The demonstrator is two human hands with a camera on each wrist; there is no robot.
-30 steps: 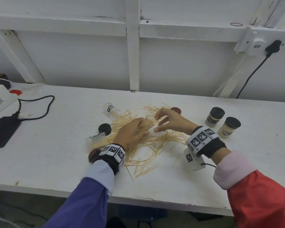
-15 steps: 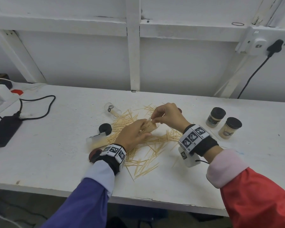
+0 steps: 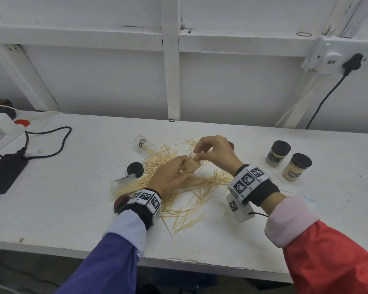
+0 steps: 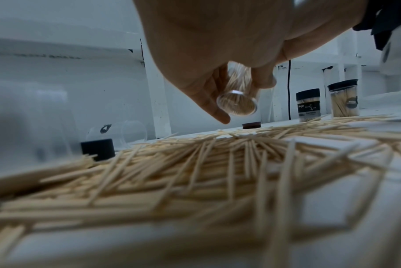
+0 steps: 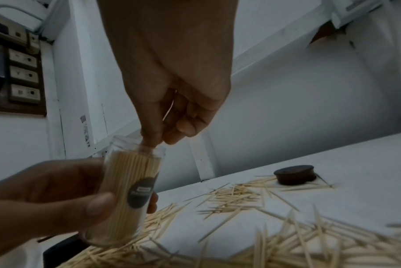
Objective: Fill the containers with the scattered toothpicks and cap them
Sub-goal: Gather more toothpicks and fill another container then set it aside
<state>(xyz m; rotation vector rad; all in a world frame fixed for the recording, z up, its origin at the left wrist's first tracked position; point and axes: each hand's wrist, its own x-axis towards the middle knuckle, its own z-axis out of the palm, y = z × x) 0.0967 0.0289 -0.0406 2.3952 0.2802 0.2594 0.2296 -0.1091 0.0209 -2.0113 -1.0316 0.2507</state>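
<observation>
My left hand [image 3: 172, 175] grips a clear container [image 3: 192, 166] packed with toothpicks, tilted just above the scattered toothpicks [image 3: 191, 200]. My right hand [image 3: 212, 151] has its thumb and fingertips [image 5: 158, 139] pinched together at the container's open mouth [image 5: 139, 148], on toothpicks that barely show. In the left wrist view the container's base [image 4: 237, 103] faces the camera. An empty clear container [image 3: 145, 144] lies at the pile's far left. Another container [image 3: 123, 184], part filled, lies beside a black cap [image 3: 135, 169]. One brown cap [image 5: 294, 175] sits behind my right hand.
Two capped, filled containers [image 3: 277, 153] [image 3: 296, 169] stand to the right. A second brown cap [image 3: 120, 203] peeks out by my left wrist. A black power adapter [image 3: 6, 172] and its cable [image 3: 51, 132] lie at the far left. The white table's front edge [image 3: 179, 262] is close.
My right hand rose from the pile and closed in on the container's mouth. The left hand lifted the container slightly toward it.
</observation>
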